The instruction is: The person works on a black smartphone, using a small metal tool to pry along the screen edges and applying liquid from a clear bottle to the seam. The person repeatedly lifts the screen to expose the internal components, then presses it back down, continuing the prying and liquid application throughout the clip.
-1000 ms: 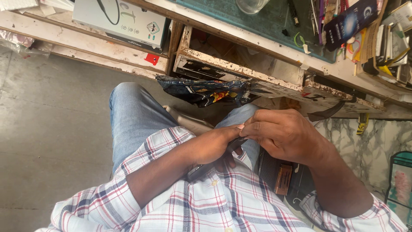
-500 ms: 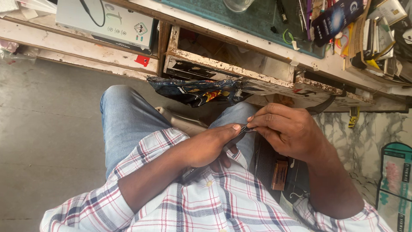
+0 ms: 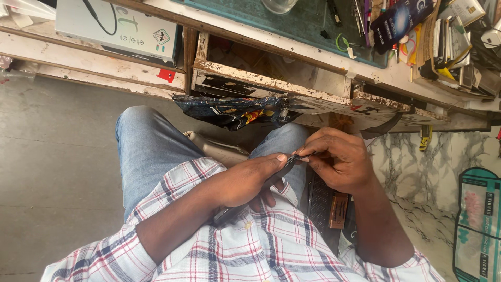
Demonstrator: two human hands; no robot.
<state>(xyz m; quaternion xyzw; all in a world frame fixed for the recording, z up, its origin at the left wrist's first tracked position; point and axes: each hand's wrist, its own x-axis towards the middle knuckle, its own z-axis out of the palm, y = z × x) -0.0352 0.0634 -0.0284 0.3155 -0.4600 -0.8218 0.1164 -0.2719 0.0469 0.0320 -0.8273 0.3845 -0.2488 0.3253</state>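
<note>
My left hand lies over my lap, wrapped around a slim dark device that looks like a phone. The palm hides most of it; only its upper end and a bit near my shirt show. My right hand sits just to the right, with thumb and fingertips pinching the top end of the device. Both hands hover above my jeans-clad right knee, below the open drawer.
A worn wooden drawer stands open ahead of my knees, with a crumpled dark plastic bag hanging under it. The desk above carries a white box, a green mat and several tools. Grey floor left, marble floor right.
The view has shifted a little, so the hands sit slightly more to the right. My right fingertips have closed onto the device's top end; my left hand keeps its hold.
</note>
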